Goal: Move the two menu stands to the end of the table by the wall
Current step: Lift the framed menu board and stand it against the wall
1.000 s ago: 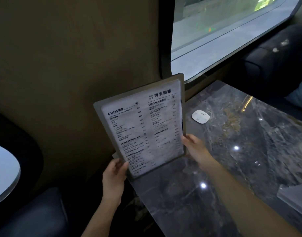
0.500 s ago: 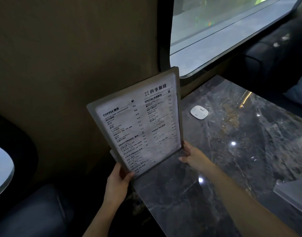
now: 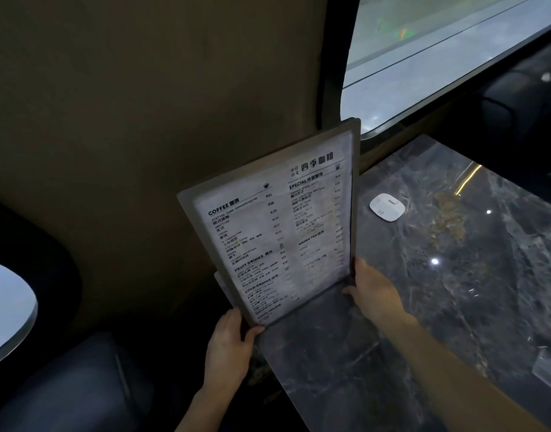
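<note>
At the centre of the frame we hold the menu stand [image 3: 277, 229] by its two lower corners, upright with a slight lean, its printed face toward us. Its lower edge sits at or just above the near-left end of the marble table [image 3: 439, 307], right beside the wall [image 3: 143, 120]; we cannot tell whether it touches the top yet. Our left hand [image 3: 229, 344], lower centre, is closed on the bottom-left corner, thumb over the front. Our right hand [image 3: 374, 294], just right of centre, curls its fingers around the bottom-right corner.

We judge the first stand nearly placed but not yet released. At the lower right edge, a pale slanted corner [image 3: 548, 369] may be the second stand; too little shows to be sure. If so, it is still to be moved. A small white device [image 3: 387, 207] lies further up the table, near the window [image 3: 455, 57].
</note>
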